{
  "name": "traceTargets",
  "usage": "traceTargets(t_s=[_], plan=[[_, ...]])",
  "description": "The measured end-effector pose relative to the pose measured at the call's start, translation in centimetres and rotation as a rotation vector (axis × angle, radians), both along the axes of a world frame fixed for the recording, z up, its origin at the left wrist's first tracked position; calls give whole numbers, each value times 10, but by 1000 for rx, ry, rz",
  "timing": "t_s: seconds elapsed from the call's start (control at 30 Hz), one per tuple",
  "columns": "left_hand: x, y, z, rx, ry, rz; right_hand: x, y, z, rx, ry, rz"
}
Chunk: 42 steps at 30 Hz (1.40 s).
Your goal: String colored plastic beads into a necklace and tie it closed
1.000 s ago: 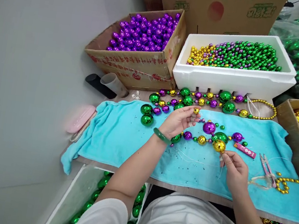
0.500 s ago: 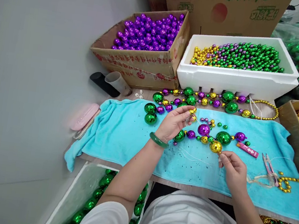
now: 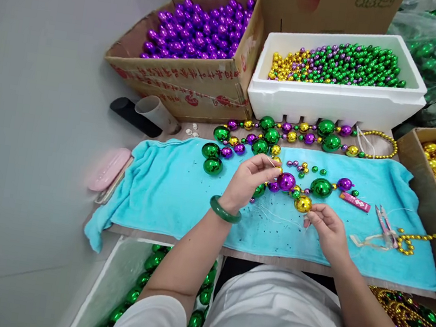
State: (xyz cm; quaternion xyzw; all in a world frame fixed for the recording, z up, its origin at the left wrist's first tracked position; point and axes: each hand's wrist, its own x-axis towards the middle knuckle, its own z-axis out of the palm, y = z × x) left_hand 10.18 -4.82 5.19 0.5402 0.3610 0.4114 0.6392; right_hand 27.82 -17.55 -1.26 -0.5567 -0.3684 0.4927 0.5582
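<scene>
My left hand (image 3: 249, 179), a green bangle at its wrist, is closed, pinching a beaded string beside a large purple bead (image 3: 286, 182). A small gold bead shows at its fingertips. My right hand (image 3: 327, 226) is closed, with thumb and forefinger pinching the string just below a large gold bead (image 3: 302, 204); the exact grip is partly hidden. Between and behind the hands lie a big green bead (image 3: 321, 188) and another purple bead (image 3: 345, 184). Several small loose beads (image 3: 302, 169) rest beyond them on the blue towel (image 3: 180, 196). Loose white thread lies beneath the hands.
A pink packet (image 3: 355, 201) and thread snips (image 3: 385, 228) lie to the right, near a gold bead strand (image 3: 406, 244). Behind stand a carton of purple beads (image 3: 213, 83) and a white foam box (image 3: 333, 107). A finished-looking bead string (image 3: 325, 127) runs along the towel's far edge.
My left hand has come down onto the string close to the large purple bead, which has shifted toward its fingers. My right hand keeps its pinch by the gold bead. The camera view has shifted.
</scene>
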Motion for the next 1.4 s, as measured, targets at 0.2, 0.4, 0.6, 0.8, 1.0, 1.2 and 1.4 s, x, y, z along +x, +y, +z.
traceTargets(t_s=[0.2,0.4,0.6,0.8,1.0,1.2,1.4], plan=[[1,-4,6,33,94,34,9,-2,-5,-19,-355,138],[6,-5,13,-21,125,-102,12,3,0,-3,-639,169],[2,-11,32,220,279,-178,17,14,33,176,-1032,-57],[4,-12,48,111,111,-106,-6,40,53,216,-609,184],[-5,-6,68,-65,-17,67,-10,57,42,78,-433,253],[-14,2,65,-48,-27,138,-1,66,45,23,-262,314],[-46,25,55,171,145,300,3,65,53,-2,-65,256]])
